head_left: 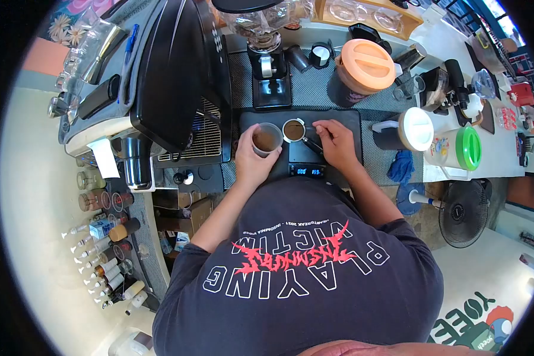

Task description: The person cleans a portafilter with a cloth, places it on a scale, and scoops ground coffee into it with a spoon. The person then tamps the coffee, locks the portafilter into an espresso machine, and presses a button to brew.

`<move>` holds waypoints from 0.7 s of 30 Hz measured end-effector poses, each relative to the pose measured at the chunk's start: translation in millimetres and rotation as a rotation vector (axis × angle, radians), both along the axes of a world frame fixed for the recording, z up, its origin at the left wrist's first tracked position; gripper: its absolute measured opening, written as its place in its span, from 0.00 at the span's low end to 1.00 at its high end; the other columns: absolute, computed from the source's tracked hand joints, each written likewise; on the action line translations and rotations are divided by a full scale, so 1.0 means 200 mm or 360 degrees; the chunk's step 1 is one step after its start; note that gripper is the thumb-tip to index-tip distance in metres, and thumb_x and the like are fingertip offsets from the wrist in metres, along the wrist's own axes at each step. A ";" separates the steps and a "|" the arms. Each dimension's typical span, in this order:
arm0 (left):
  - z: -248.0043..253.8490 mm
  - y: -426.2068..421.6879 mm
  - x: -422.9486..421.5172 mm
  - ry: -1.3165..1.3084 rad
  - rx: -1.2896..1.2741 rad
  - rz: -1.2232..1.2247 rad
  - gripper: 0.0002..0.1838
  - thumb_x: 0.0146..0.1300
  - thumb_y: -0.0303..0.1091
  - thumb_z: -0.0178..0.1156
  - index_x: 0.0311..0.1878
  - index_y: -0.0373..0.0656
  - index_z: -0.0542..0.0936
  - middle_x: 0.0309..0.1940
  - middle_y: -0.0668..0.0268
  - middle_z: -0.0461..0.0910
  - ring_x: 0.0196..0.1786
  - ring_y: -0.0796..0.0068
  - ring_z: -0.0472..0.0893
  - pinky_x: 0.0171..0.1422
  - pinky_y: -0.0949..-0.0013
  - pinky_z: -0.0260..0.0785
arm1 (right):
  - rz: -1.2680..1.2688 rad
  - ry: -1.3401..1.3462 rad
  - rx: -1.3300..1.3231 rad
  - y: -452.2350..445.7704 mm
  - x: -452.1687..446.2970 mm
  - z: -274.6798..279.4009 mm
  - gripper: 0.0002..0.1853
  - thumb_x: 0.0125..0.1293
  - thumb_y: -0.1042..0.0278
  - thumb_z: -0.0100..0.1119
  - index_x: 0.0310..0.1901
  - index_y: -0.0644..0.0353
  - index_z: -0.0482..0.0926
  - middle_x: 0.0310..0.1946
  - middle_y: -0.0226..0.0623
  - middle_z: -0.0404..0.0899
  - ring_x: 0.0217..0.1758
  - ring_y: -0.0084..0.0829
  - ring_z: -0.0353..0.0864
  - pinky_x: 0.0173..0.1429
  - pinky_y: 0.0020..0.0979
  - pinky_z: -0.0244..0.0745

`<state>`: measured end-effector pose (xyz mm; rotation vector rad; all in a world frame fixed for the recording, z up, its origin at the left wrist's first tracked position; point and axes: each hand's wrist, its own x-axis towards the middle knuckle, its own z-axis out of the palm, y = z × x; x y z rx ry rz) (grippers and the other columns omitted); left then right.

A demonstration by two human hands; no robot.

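My left hand (pixel 250 155) is wrapped round a clear plastic cup (pixel 277 132) with brown coffee grounds in it. Just right of the cup, a portafilter (pixel 303 125) with grounds in its basket rests on a black digital scale (pixel 301 155), whose display is lit blue. Its dark handle points toward my right hand (pixel 338 145). The fingers of that hand are curled closed, thumb and forefinger pinched beside the basket; what they hold, if anything, is too small to make out. A dark mat (pixel 350 118) lies under the scale.
An espresso machine (pixel 175 71) stands on the left, with a coffee grinder (pixel 271 77) behind the scale. To the right are a pitcher with an orange lid (pixel 368 65), one with a white lid (pixel 416 129), a green-lidded container (pixel 470 148) and a blue cloth (pixel 401 166).
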<state>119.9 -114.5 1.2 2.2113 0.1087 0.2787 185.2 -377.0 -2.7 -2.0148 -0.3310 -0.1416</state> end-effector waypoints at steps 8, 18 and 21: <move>0.01 -0.01 0.01 -0.0079 0.0077 -0.0085 0.44 0.57 0.37 0.85 0.75 0.38 0.76 0.68 0.51 0.83 0.71 0.48 0.83 0.78 0.51 0.75 | -0.0009 -0.0253 0.0084 0.04 -0.02 0.18 0.07 0.78 0.76 0.66 0.52 0.64 0.90 0.33 0.42 0.84 0.32 0.37 0.84 0.39 0.36 0.77; 0.09 -0.07 0.07 -0.0413 0.0283 -0.0370 0.45 0.56 0.39 0.86 0.76 0.43 0.76 0.67 0.52 0.84 0.70 0.46 0.83 0.77 0.46 0.73 | 0.0531 -0.0027 -0.0037 0.20 -0.02 0.27 0.09 0.74 0.74 0.66 0.49 0.68 0.89 0.39 0.54 0.90 0.39 0.49 0.92 0.46 0.43 0.85; 0.07 -0.05 0.05 -0.0355 0.0265 -0.0293 0.46 0.54 0.35 0.86 0.76 0.41 0.76 0.68 0.50 0.83 0.71 0.46 0.83 0.77 0.49 0.76 | 0.0363 0.0248 0.0078 0.20 -0.02 0.24 0.10 0.77 0.72 0.66 0.51 0.69 0.89 0.35 0.47 0.91 0.34 0.34 0.90 0.42 0.36 0.82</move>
